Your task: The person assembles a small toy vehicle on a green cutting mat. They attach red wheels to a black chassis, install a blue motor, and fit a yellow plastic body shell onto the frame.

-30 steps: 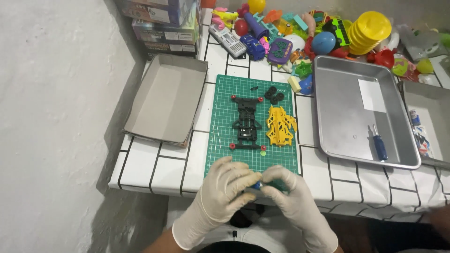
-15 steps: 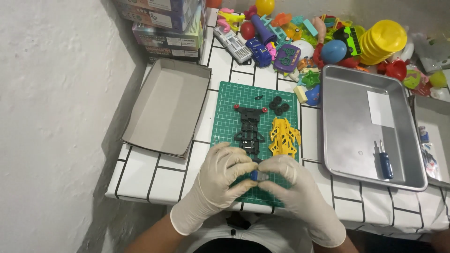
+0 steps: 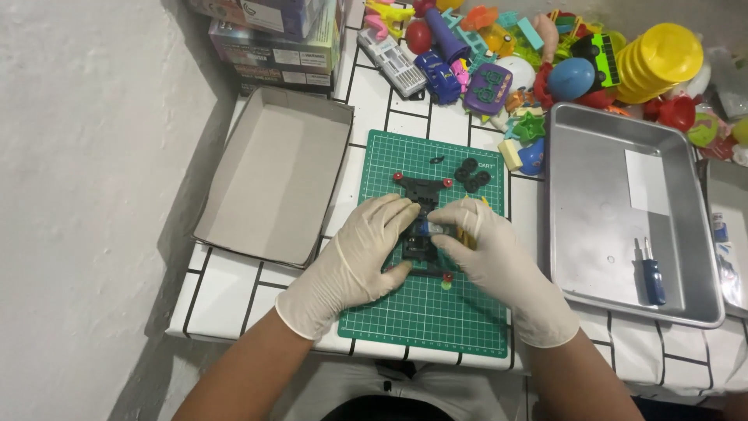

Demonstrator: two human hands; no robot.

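Note:
Both hands wear cream latex gloves and meet over a green cutting mat [image 3: 436, 320]. My left hand [image 3: 358, 257] and my right hand [image 3: 491, 257] pinch a small blue and silver part [image 3: 431, 228] together, right above a black toy car chassis [image 3: 421, 191] with red rollers at its corners. A yellow car body lies mostly hidden under my right hand. Several small black tyres [image 3: 470, 173] sit at the mat's far edge.
An empty grey cardboard box lid [image 3: 273, 183] lies left of the mat. A metal tray [image 3: 623, 226] on the right holds a blue screwdriver [image 3: 650, 277] and a white slip. Colourful plastic toys [image 3: 545, 54] and stacked boxes [image 3: 273, 39] crowd the back. White wall at left.
Both hands have moved forward from the mat's near edge to over the black chassis, still holding the small blue part. The camera has moved closer.

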